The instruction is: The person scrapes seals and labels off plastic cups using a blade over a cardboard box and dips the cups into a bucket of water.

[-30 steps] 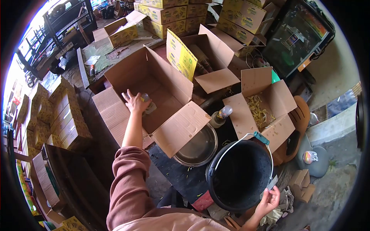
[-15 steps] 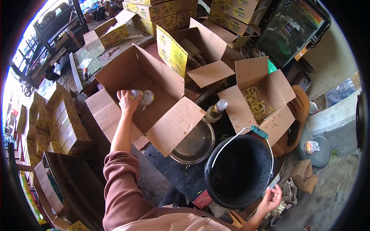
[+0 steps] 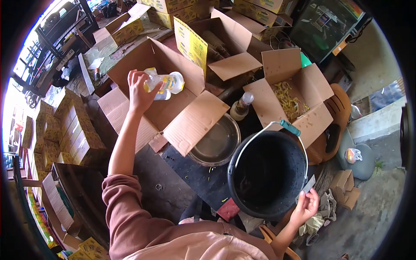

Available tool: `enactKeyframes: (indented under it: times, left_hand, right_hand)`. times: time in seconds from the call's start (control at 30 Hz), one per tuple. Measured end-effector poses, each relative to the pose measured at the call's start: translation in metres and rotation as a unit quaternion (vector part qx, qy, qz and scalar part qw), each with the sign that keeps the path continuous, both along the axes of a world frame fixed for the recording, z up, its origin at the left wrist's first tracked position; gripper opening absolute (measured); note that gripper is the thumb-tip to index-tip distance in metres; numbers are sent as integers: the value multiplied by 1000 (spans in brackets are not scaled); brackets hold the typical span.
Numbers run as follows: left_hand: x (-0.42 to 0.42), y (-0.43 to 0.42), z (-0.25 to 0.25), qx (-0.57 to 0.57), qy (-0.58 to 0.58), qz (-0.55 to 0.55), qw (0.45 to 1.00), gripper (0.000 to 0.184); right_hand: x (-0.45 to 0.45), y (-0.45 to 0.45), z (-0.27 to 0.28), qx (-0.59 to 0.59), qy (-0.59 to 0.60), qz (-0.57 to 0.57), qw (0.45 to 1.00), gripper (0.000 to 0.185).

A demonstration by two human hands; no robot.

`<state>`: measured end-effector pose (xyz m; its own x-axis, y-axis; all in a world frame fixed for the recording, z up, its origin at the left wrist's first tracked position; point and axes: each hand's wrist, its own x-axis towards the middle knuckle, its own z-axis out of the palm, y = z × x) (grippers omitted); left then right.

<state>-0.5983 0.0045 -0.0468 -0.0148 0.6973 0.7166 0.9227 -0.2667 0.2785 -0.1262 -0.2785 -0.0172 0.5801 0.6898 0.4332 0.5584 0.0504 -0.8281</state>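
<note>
My left hand [image 3: 141,92] is at the open cardboard box [image 3: 125,69], its fingers closed around a clear bottle [image 3: 167,82] with a yellow lemon label. Other clear bottles lie against it, one just below and one above; whether the hand holds these too I cannot tell. Beside the bucket's right rim, my right hand [image 3: 307,209] pinches a thin, flat, pale grey piece [image 3: 309,184]. The black bucket [image 3: 268,173] stands in front of me, its wire handle with a teal grip raised. Its dark inside is hard to make out.
A metal basin [image 3: 216,143] sits partly under the box flap. Near it stands an upright bottle [image 3: 242,107]. A right-hand carton [image 3: 318,84] holds yellowish strips. Another carton [image 3: 234,67] stands behind, and yellow boxes [image 3: 78,130] are stacked at left.
My left hand has moved up a little at the box, and several labelled bottles now show where one clear bottle was visible. My right hand has risen slightly, still holding the flat piece.
</note>
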Motion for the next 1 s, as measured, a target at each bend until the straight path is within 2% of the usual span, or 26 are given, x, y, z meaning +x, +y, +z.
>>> enactKeyframes:
  times: [0.3, 0.57, 0.67, 0.87, 0.93, 1.0]
  left_hand:
    - [60, -90, 95, -9, 15, -93, 995, 35]
    - [167, -160, 174, -12, 35, -118, 992, 33]
    - [235, -175, 191, 1, -29, -152, 988, 33]
    - [369, -183, 204, 24, -23, -225, 974, 32]
    - [404, -182, 194, -8, -83, -271, 959, 34]
    - [435, -181, 185, -15, -69, -270, 960, 34]
  right_hand:
    - [19, 0, 6, 60, 62, 74, 994, 29]
    - [111, -37, 12, 99, 147, 89, 980, 29]
    - [178, -64, 12, 102, 148, 83, 980, 29]
    - [300, -111, 8, 76, 186, 74, 977, 31]
    - [327, -111, 7, 78, 217, 102, 968, 31]
    - [346, -99, 2, 88, 259, 136, 952, 32]
